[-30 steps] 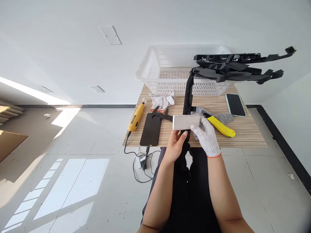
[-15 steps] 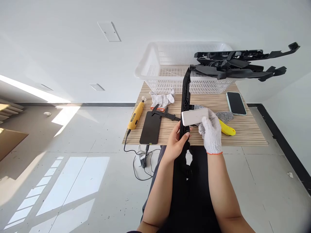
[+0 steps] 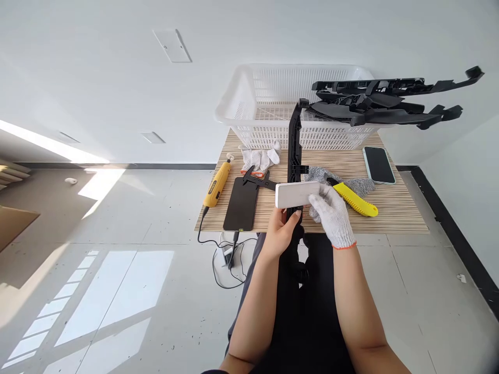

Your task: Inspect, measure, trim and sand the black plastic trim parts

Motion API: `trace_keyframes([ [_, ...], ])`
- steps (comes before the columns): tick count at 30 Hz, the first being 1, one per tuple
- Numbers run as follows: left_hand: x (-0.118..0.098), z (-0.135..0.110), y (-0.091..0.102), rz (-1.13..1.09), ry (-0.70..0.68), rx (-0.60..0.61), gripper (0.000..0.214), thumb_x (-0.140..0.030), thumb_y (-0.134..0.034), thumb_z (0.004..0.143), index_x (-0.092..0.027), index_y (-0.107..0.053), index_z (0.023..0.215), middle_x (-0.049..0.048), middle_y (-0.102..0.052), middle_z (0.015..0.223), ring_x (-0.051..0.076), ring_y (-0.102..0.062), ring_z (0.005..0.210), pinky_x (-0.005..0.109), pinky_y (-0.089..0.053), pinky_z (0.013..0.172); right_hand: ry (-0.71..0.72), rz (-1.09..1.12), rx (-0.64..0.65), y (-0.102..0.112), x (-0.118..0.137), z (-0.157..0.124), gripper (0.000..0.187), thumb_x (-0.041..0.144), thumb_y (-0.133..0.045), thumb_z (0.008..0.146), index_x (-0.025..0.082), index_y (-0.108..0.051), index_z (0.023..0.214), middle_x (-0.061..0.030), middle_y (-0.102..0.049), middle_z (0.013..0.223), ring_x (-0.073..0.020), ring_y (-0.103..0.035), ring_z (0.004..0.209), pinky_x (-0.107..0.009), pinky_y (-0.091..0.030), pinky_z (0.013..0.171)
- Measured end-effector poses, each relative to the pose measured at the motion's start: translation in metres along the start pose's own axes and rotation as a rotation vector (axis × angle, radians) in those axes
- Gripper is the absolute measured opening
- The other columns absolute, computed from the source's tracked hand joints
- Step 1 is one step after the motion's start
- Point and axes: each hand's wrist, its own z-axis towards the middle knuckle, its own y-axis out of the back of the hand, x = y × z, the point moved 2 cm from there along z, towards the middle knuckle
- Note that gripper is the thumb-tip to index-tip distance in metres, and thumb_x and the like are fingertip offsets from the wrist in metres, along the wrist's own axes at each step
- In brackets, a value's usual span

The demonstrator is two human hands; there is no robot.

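Observation:
My bare left hand (image 3: 281, 231) is wrapped round a long black plastic trim piece (image 3: 295, 137), which stands lengthwise in front of me and runs down over my lap. In a white knit glove, my right hand (image 3: 331, 213) grips one end of a flat off-white rectangular block (image 3: 296, 195), like a sanding block. The block lies across the trim piece just above my left thumb and hides part of it; whether they touch I cannot tell. Right of the gloved hand lies a yellow utility knife (image 3: 356, 200), partly over a grey knit glove (image 3: 360, 185).
Behind, a white plastic basket (image 3: 237, 93) holds several black trim pieces (image 3: 390, 111) that jut out rightward. A yellow rotary tool (image 3: 217, 184), a dark phone (image 3: 240, 205), black calipers (image 3: 259, 181), a white glove (image 3: 260, 158) and another phone (image 3: 379, 165) lie on the striped table (image 3: 401, 213).
My right hand has moved left with the block, which now reaches further across the trim piece. More of the yellow knife shows. My left hand still grips the trim piece.

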Motion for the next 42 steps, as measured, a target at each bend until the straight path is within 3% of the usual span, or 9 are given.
trace_keyframes([
  [5,-0.0004,0.0003,-0.0009,-0.008,0.008,0.027,0.049,-0.036,-0.068,0.092,-0.027,-0.054,0.138,0.008,-0.07,0.119,0.023,-0.066,0.111,0.037,-0.055,0.093,0.108,0.155,-0.174,0.003,0.0029,0.0019,0.035,0.047,-0.064,0.088,0.024,-0.064,0.115,0.0071,-0.051,0.062,-0.0042,-0.034,0.041,-0.017,-0.024,0.035],
  [10,-0.001,0.0018,-0.0011,0.013,-0.04,0.014,0.036,-0.035,-0.068,0.092,-0.022,-0.063,0.125,0.0085,-0.069,0.128,0.025,-0.06,0.126,0.039,-0.045,0.111,0.005,0.004,-0.006,-0.0006,-0.0003,0.0013,0.04,0.043,-0.075,0.079,0.022,-0.065,0.113,0.0038,-0.059,0.07,-0.0076,-0.05,0.048,-0.019,-0.035,0.038],
  [14,0.0,0.0024,-0.0012,0.014,-0.046,0.023,0.046,-0.033,-0.068,0.092,-0.025,-0.057,0.136,0.0077,-0.062,0.141,0.025,-0.056,0.134,0.037,-0.042,0.114,0.09,0.141,-0.136,0.0023,-0.0002,0.0023,0.037,0.045,-0.07,0.084,0.022,-0.063,0.113,0.0064,-0.053,0.063,-0.0052,-0.04,0.043,-0.018,-0.028,0.037],
  [19,0.0013,0.0026,-0.0002,-0.004,-0.046,-0.001,0.04,-0.033,-0.069,0.091,-0.024,-0.062,0.129,0.0077,-0.066,0.136,0.025,-0.056,0.133,0.038,-0.042,0.115,0.011,0.04,-0.004,0.0005,0.0003,0.0021,0.037,0.043,-0.074,0.081,0.022,-0.065,0.111,0.005,-0.055,0.064,-0.0076,-0.047,0.048,-0.018,-0.033,0.039],
  [23,0.0017,0.0021,0.0003,-0.017,-0.029,-0.007,0.047,-0.033,-0.069,0.091,-0.027,-0.057,0.136,0.0067,-0.061,0.143,0.025,-0.053,0.136,0.038,-0.041,0.115,0.051,0.136,-0.09,0.0038,0.0024,0.0034,0.038,0.045,-0.07,0.083,0.023,-0.064,0.113,0.0062,-0.052,0.063,-0.0061,-0.04,0.044,-0.018,-0.027,0.037],
  [28,0.0018,0.0019,0.0012,-0.004,-0.03,-0.037,0.042,-0.034,-0.07,0.09,-0.026,-0.061,0.13,0.0069,-0.066,0.135,0.025,-0.056,0.132,0.039,-0.042,0.114,0.027,0.021,0.008,0.0037,0.0007,0.0045,0.035,0.043,-0.071,0.083,0.022,-0.067,0.111,0.0051,-0.054,0.065,-0.0074,-0.046,0.048,-0.019,-0.033,0.04],
  [32,0.0023,0.0022,0.0007,-0.04,-0.021,-0.03,0.05,-0.034,-0.071,0.089,-0.027,-0.055,0.136,0.0076,-0.062,0.141,0.025,-0.054,0.134,0.039,-0.042,0.114,0.08,0.096,-0.069,0.0053,0.0005,0.0044,0.036,0.046,-0.068,0.086,0.022,-0.066,0.113,0.0062,-0.051,0.061,-0.0067,-0.041,0.046,-0.019,-0.031,0.04],
  [36,0.0024,0.002,0.0012,-0.031,-0.038,-0.049,0.039,-0.034,-0.071,0.089,-0.026,-0.061,0.127,0.0064,-0.066,0.133,0.024,-0.057,0.13,0.038,-0.042,0.113,0.015,0.002,-0.003,0.0028,-0.0013,0.004,0.037,0.043,-0.074,0.081,0.022,-0.065,0.11,0.0052,-0.055,0.066,-0.0078,-0.047,0.049,-0.019,-0.035,0.041],
  [42,0.0027,0.0019,0.0008,-0.025,-0.005,-0.044,0.05,-0.036,-0.072,0.088,-0.026,-0.056,0.134,0.0082,-0.062,0.14,0.026,-0.054,0.135,0.04,-0.042,0.114,0.087,0.064,-0.088,0.0053,-0.0017,0.0034,0.035,0.046,-0.07,0.085,0.024,-0.065,0.111,0.0049,-0.056,0.068,-0.0075,-0.045,0.049,-0.02,-0.034,0.041],
])
